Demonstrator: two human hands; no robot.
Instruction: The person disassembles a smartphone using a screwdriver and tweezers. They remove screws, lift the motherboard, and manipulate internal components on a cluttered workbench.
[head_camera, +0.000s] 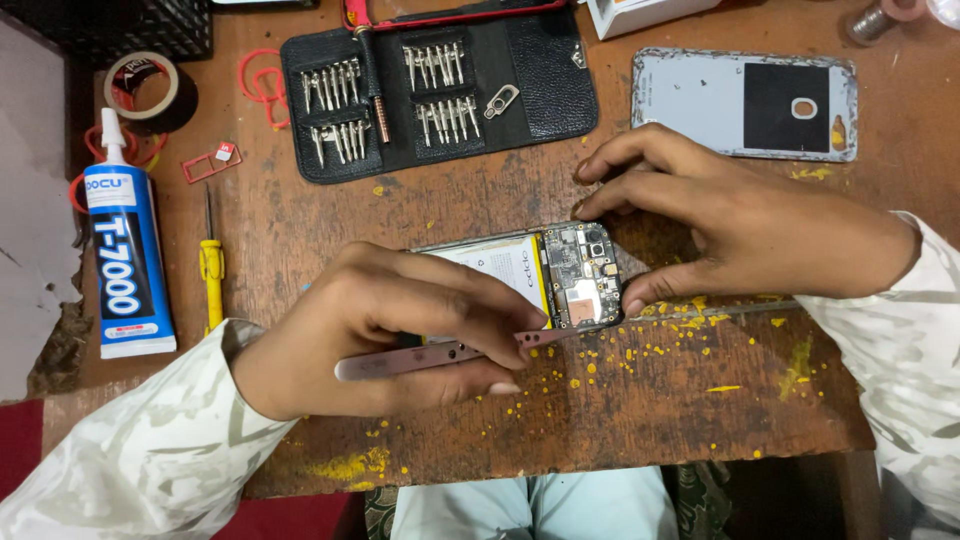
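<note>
on wooden table (700, 400): left hand (400, 335) grips tweezers (450, 355), right hand (740, 235) steadies opened phone (560, 275)

Glue tube (125, 260), tape roll (145, 88), bit case (440, 85), phone back cover (745, 103), yellow screwdriver (211, 270)
</note>
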